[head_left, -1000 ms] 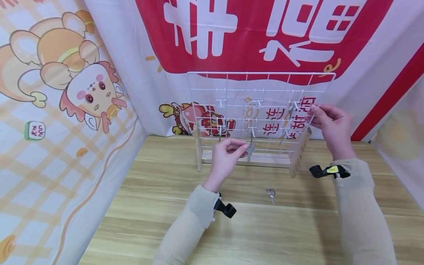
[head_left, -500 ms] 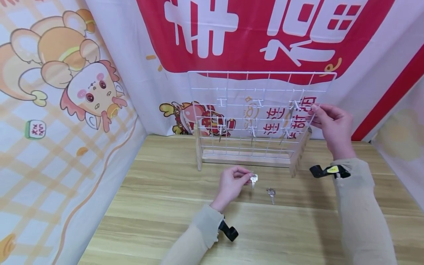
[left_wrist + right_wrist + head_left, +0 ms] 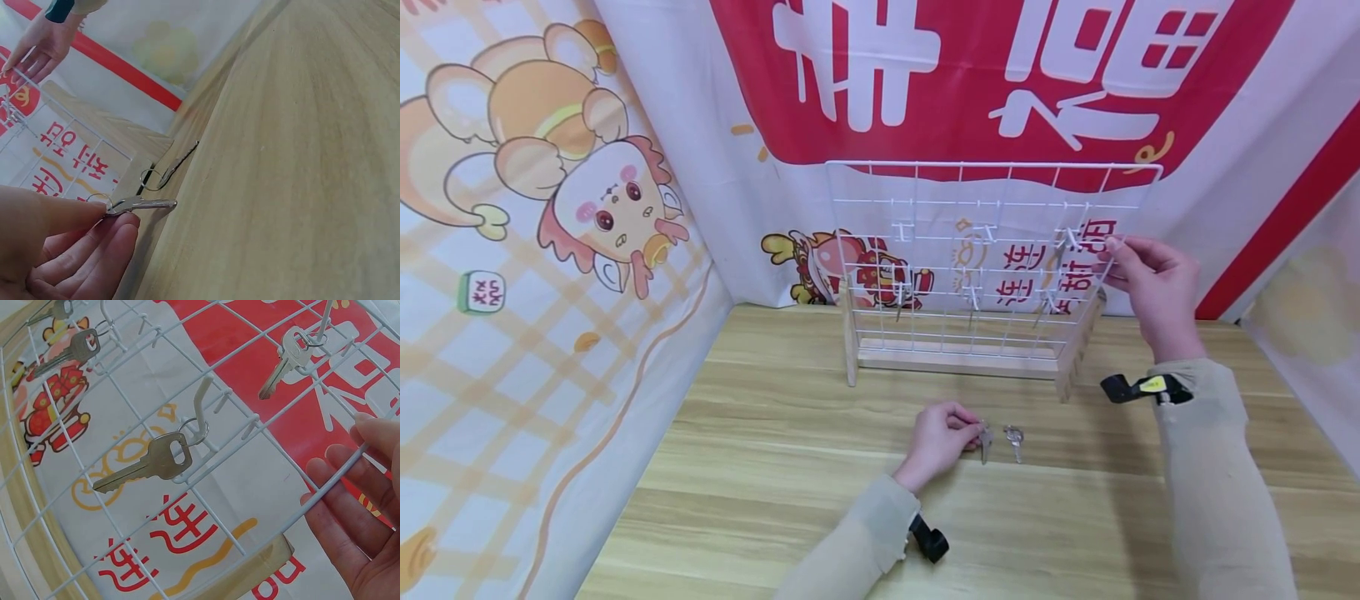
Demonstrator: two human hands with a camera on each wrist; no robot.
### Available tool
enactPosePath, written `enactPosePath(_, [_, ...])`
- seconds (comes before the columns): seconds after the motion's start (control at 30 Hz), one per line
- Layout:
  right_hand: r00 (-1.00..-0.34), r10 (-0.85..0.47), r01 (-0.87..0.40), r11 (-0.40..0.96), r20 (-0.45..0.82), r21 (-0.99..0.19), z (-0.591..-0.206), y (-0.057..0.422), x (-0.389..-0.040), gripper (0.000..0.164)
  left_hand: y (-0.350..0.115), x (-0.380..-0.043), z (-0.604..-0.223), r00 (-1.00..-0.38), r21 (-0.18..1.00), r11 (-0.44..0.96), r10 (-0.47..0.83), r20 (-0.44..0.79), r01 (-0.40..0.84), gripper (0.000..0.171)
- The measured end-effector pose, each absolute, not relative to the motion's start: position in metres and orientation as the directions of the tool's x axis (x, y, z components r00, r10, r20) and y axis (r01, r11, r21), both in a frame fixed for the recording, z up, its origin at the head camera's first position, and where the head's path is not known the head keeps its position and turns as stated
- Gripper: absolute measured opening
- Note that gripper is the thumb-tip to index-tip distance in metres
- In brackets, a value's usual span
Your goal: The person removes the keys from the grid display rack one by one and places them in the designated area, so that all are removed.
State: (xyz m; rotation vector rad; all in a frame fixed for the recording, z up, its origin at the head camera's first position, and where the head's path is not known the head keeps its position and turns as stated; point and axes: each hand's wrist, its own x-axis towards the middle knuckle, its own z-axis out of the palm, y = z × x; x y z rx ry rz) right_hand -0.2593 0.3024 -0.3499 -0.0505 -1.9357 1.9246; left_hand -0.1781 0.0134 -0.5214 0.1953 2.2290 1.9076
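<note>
One key [image 3: 139,204] pinched in left hand [image 3: 938,442], unseen from right wrist, right hand [image 3: 1157,287] gripping wire grid [image 3: 1000,270]

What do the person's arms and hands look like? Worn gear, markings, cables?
Left hand and right hand: no gloves. Beige sleeves down to both wrists. Small black wrist units, left unit and right unit, the right with a yellow label. No cables visible.

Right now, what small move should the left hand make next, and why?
Probably lay the pinched key on the wooden tabletop and let go: the left hand holds it low, just beside a loose key lying there, while the right hand grips the white wire grid by its edge.
</note>
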Motion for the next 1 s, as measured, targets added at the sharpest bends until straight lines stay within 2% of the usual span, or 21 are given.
enactPosePath(0.6, [-0.914, 0.307, -0.267, 0.032, 0.264, -0.963, -0.350, 0.302, -0.259, 0.045, 0.014, -0.180, -0.515, -0.971, 0.925, 0.379, 0.226, -0.077, 0.015, 0.007])
enactPosePath(1.0, [-0.914, 0.312, -0.257, 0.048, 0.259, -0.965, -0.351, 0.303, -0.260, 0.044, 0.011, -0.182, -0.511, -0.969, 0.899, 0.437, 0.232, -0.081, 0.030, 0.005])
